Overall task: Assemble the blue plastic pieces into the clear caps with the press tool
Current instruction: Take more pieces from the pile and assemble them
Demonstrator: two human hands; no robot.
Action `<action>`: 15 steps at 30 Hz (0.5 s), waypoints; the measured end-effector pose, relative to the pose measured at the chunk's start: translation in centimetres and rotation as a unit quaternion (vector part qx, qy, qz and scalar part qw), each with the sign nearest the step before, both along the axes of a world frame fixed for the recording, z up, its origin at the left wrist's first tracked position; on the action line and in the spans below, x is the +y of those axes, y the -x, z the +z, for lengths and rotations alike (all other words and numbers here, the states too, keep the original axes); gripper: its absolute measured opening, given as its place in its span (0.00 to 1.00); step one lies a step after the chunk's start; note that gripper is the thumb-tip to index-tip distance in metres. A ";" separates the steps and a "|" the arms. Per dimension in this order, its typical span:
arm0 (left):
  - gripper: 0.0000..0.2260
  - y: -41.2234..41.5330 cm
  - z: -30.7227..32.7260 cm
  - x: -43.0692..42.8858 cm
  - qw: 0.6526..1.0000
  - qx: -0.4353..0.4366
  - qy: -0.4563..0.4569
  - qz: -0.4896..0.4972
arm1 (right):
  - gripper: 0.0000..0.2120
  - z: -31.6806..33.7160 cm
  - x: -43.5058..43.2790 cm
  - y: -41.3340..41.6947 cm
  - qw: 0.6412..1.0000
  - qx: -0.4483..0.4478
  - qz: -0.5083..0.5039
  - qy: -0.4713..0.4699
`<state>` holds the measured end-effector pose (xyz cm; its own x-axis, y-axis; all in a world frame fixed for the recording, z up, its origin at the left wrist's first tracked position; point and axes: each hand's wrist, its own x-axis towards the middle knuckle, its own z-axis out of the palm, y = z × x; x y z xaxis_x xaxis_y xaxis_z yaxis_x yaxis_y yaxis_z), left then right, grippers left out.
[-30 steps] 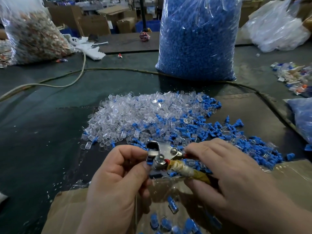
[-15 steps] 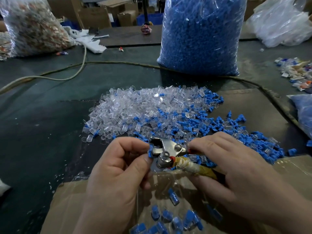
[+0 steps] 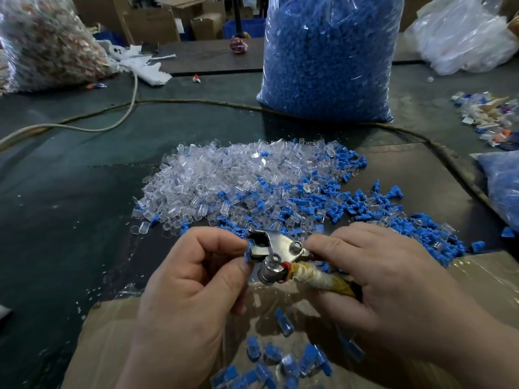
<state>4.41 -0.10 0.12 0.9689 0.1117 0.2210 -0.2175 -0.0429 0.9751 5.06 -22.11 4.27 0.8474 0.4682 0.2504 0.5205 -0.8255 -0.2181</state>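
Head view: left hand [image 3: 191,290] pinches a blue piece [image 3: 248,252] at the press tool [image 3: 278,248]; right hand [image 3: 387,282] grips its handle [image 3: 317,279].

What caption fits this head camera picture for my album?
Left hand pinches a blue piece at the press tool; right hand grips its wrapped handle.

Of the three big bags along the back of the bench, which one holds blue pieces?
The tall centre bag, upright behind the loose pile. The left bag holds reddish-white mixed bits; the right bag looks whitish.
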 end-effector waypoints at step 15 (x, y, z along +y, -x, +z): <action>0.07 0.8 0.4 -0.9 0.976 0.141 -0.166 -0.007 | 0.27 -0.4 1.1 -1.0 0.992 0.040 -0.087 0.082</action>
